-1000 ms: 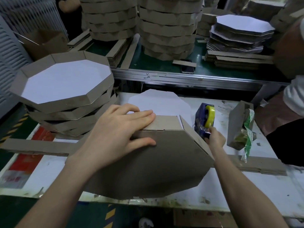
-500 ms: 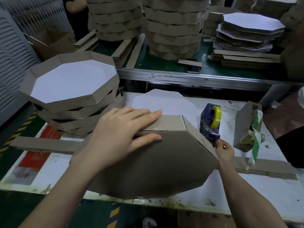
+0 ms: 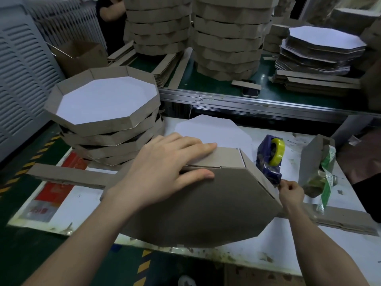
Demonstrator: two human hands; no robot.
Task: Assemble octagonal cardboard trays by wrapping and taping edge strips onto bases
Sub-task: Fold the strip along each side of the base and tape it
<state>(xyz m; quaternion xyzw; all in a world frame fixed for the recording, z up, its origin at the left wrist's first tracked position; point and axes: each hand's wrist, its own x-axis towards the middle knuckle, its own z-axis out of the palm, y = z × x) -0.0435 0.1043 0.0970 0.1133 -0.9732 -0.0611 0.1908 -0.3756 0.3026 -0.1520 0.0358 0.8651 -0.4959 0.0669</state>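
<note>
flat left hand (image 3: 165, 172) presses the brown eight-sided cardboard tray (image 3: 206, 213); right hand (image 3: 290, 190) pinches clear tape (image 3: 278, 183) from the blue plastic tape holder (image 3: 266, 159) just above it.

The white octagonal sheet (image 3: 208, 131) is half hidden behind the tilted brown cardboard tray (image 3: 206, 207). Whether anything is pinched in the curled right hand (image 3: 291, 191) below the blue tape dispenser (image 3: 267, 162) cannot be told. The tall tray stacks (image 3: 226, 38) are cut off at the top.
</note>
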